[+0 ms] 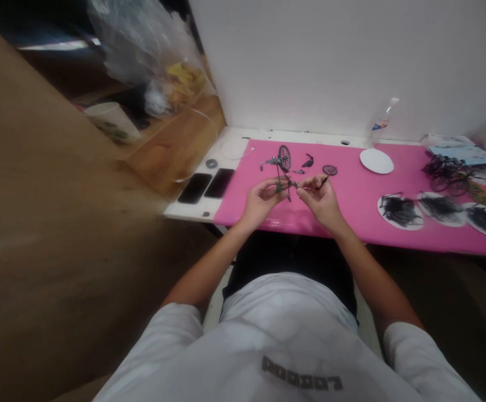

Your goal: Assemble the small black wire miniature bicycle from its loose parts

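Observation:
Over the pink mat, my left hand (265, 196) is closed on a miniature bicycle (284, 177) with a dark green frame. One spoked wheel (284, 158) is on it, pointing away from me. My right hand (320, 200) pinches a small dark part (295, 185) against the frame's near end; its exact kind is too small to tell. A thin black stick-like piece (324, 181) also shows at the right fingers. Just beyond that hand lies a loose spoked wheel (329, 170). A small black piece (308, 161) and a grey piece (300, 172) rest between the wheels.
White plates (414, 223) with black parts stand at the right, near a pile of dark miniature bicycles (446, 172). Farther back are a white plate (376, 162) and a clear bottle (385, 120). Two phones (219, 183) lie left of the pink mat (347, 218). A white wall rises behind.

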Motion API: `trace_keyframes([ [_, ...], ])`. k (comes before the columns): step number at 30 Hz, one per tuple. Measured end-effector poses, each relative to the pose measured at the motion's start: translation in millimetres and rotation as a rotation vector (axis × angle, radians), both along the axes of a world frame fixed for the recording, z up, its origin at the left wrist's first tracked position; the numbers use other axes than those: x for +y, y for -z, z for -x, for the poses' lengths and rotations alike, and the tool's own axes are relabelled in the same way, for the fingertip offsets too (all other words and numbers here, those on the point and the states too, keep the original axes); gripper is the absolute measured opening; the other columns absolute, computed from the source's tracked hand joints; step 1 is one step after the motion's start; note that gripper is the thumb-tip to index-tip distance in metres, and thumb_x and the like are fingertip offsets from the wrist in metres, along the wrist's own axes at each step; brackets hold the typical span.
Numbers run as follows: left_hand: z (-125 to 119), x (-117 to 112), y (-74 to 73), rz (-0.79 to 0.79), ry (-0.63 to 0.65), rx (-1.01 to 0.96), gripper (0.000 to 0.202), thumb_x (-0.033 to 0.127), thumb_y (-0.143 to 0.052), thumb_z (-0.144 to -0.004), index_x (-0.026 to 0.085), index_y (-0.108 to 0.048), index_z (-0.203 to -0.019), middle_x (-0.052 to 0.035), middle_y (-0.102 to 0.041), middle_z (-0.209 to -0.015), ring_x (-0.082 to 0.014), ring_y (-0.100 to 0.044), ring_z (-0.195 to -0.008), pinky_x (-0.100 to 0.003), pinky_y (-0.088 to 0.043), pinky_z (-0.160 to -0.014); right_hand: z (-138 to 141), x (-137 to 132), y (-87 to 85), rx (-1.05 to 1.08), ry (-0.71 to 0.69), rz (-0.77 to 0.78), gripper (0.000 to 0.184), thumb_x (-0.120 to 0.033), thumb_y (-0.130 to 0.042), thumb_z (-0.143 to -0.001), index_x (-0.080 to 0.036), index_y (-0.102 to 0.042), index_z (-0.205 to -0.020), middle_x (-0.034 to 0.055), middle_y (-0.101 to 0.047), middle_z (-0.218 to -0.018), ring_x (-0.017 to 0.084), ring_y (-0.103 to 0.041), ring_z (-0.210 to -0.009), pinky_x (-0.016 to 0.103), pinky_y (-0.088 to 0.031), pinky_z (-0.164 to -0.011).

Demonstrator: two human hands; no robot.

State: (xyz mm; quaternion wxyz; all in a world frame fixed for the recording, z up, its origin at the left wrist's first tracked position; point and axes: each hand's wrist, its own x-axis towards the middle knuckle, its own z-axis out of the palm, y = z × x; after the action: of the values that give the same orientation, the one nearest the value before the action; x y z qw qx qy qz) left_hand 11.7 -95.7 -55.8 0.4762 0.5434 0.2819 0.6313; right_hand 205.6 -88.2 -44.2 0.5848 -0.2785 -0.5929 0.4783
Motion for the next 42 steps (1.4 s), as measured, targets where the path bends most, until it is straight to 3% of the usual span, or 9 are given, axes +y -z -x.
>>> trace_keyframes([
  [22, -0.6, 4.8, 5.0, 0.011, 0.018, 0.018, 0.046, 0.046, -0.104, -0.074, 0.021, -0.084, -0.106, -0.0139, -0.082, -0.133, -0.0304, -0.082, -0.120, -0.051, -0.066, -0.109, 5.0, 2.1, 6.9, -0.043, 0.004, -0.003, 0.070, -0.063, -0.094, -0.084, -0.031, -0.032, -0.095, -0.0027, -0.066, -0.099, 0.019, -0.073, -0.103, 0.040, -0.064, -0.096],
  [29, 0.0, 5.1, 4.2, 0.008, 0.005, 0.030, 0.045, 0.050, -0.102, -0.077, 0.020, -0.085, -0.106, -0.0148, -0.082, -0.130, -0.0323, -0.080, -0.124, -0.052, -0.066, -0.109, 6.0, -0.6, 6.2, -0.079, 0.023, -0.033, 0.067, -0.060, -0.092, -0.087, -0.031, -0.032, -0.093, -0.0024, -0.071, -0.097, 0.019, -0.075, -0.096, 0.043, -0.064, -0.099],
  [42, -1.0, 6.7, 7.9, 0.004, -0.011, 0.031, 0.043, 0.050, -0.103, -0.075, 0.020, -0.086, -0.101, -0.0146, -0.083, -0.127, -0.0328, -0.080, -0.125, -0.054, -0.066, -0.110, 4.7, -1.4, 8.4, -0.135, 0.064, -0.068, 0.062, -0.054, -0.090, -0.090, -0.031, -0.032, -0.091, -0.0013, -0.077, -0.097, 0.022, -0.079, -0.102, 0.049, -0.061, -0.105],
])
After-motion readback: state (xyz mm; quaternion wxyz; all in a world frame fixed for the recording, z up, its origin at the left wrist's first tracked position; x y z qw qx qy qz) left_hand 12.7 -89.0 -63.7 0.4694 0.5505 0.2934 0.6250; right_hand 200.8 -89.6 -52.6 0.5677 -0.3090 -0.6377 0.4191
